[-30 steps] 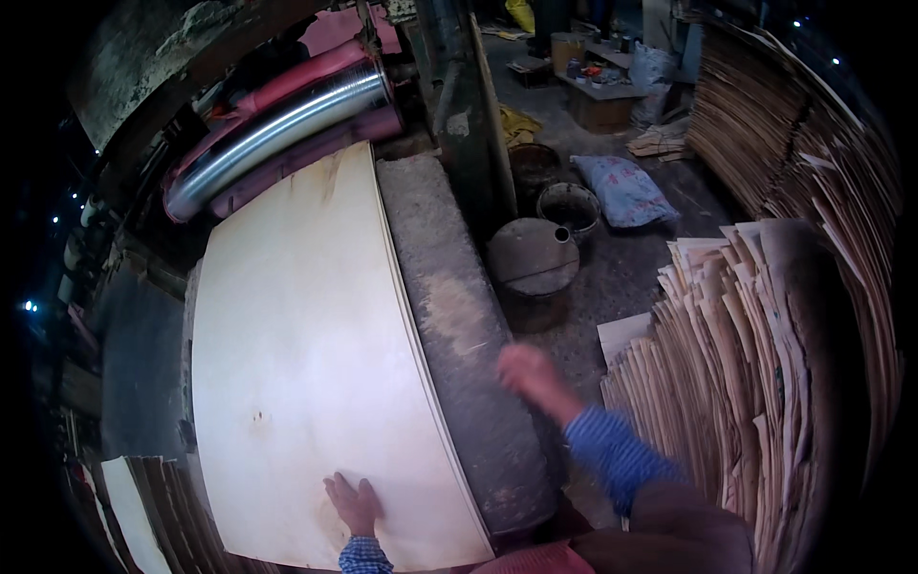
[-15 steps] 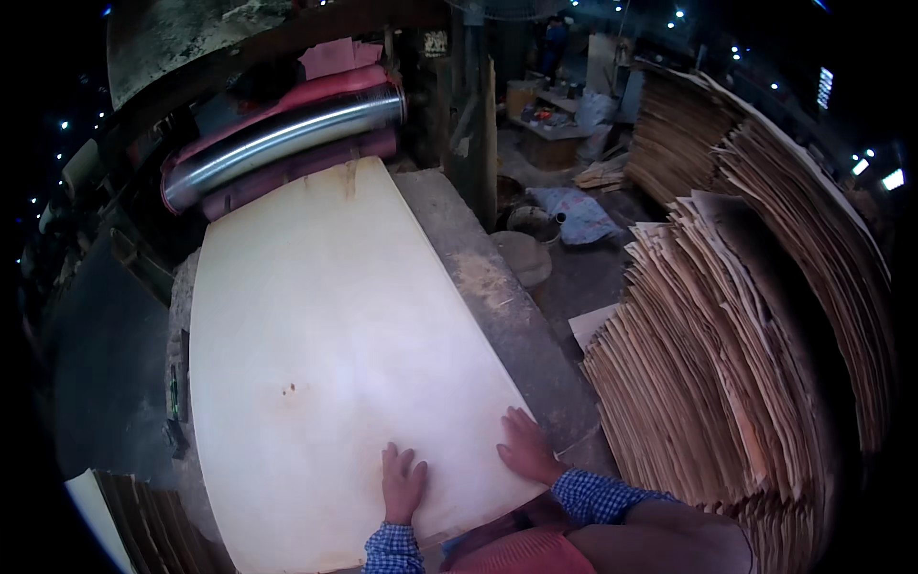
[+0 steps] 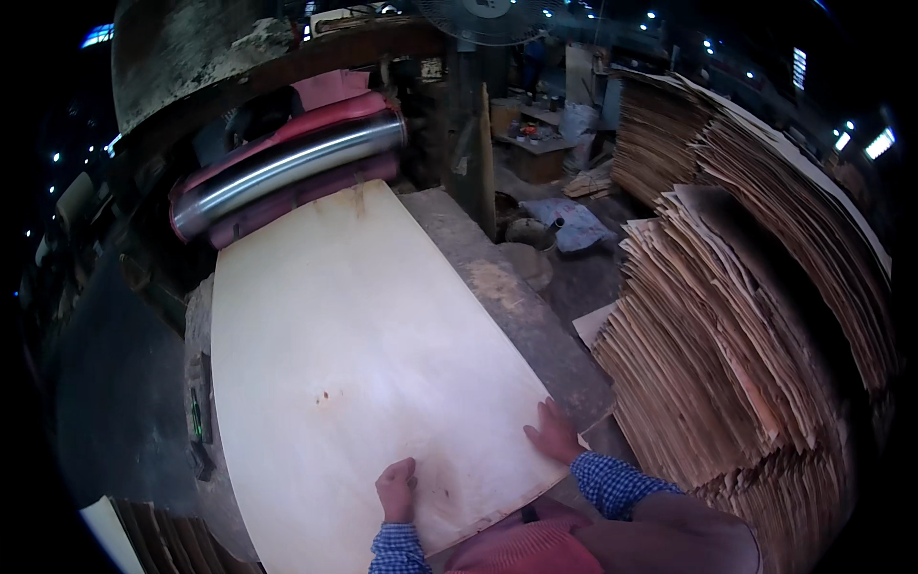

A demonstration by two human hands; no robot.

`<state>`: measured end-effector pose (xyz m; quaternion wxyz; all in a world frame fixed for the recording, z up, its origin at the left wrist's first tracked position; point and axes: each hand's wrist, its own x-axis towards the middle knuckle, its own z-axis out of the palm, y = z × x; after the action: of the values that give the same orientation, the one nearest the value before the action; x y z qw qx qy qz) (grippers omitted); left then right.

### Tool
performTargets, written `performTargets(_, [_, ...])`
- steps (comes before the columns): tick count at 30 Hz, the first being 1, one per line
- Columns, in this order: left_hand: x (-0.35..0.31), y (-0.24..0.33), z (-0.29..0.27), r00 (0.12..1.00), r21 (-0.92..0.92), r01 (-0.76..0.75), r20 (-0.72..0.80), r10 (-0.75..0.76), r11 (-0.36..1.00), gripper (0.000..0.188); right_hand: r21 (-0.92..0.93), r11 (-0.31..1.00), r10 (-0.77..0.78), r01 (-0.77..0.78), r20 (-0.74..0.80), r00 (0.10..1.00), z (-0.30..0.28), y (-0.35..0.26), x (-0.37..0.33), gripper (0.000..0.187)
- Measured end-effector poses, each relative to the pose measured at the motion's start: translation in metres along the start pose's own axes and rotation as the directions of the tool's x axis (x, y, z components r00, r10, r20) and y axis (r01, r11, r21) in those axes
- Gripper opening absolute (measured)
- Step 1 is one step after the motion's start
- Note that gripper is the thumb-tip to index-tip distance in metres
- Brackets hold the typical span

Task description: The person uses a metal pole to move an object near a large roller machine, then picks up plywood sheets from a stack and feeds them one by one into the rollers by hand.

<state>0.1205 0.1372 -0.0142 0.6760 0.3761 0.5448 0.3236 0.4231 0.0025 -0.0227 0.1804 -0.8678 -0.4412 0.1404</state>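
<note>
A large pale wood veneer sheet (image 3: 363, 335) lies flat before me, with a pair of small brown knots near its middle. Its far end reaches a machine's shiny metal roller (image 3: 296, 172), which has red-pink rollers above and below it. My left hand (image 3: 396, 492) is over the near part of the sheet, its fingers curled in and nothing visible in them. Farther right, my right hand (image 3: 555, 434) rests with fingers spread at the sheet's right edge, near the close corner.
The worn table (image 3: 516, 292) shows along the sheet's right side. Tall stacks of brown veneer (image 3: 698, 354) stand close on the right. A small green-marked tool (image 3: 197, 416) lies at the table's left edge. Buckets (image 3: 526, 263) and a pale sack (image 3: 569, 223) are on the floor beyond.
My left hand has gone from spread fingers to curled ones. My right hand remains spread at the sheet's edge. The view has shifted, so the scene appears lower.
</note>
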Motion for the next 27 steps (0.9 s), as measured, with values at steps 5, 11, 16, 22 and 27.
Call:
performTargets(5, [0.005, 0.004, -0.001, 0.997, -0.059, 0.036, -0.07, -0.041, 0.998, 0.029, -0.047, 0.998, -0.042, 0.041, -0.031, 0.999, -0.005, 0.0, 0.008, 0.064])
performTargets(11, [0.012, 0.002, 0.007, 0.971, -0.055, 0.079, -0.223, -0.089, 0.995, 0.03, 0.37, 0.917, 0.125, -0.151, 0.094, 0.988, -0.079, 0.044, 0.111, 0.04])
performTargets(16, [0.012, -0.019, -0.007, 0.958, -0.097, 0.042, -0.277, -0.068, 0.994, 0.037, 0.936, 0.224, 0.364, -0.271, 0.177, 0.914, -0.117, 0.107, 0.296, 0.048])
performTargets(22, [0.016, -0.013, 0.003, 0.905, -0.015, 0.097, -0.414, -0.094, 0.995, 0.033, 0.982, -0.057, 0.367, -0.178, 0.187, 0.911, -0.139, 0.128, 0.446, 0.04])
performTargets(27, [0.02, -0.021, 0.0, 0.895, -0.028, 0.116, -0.43, -0.116, 0.993, 0.035, 0.986, 0.013, 0.34, -0.166, 0.151, 0.928, -0.152, 0.092, 0.508, 0.042])
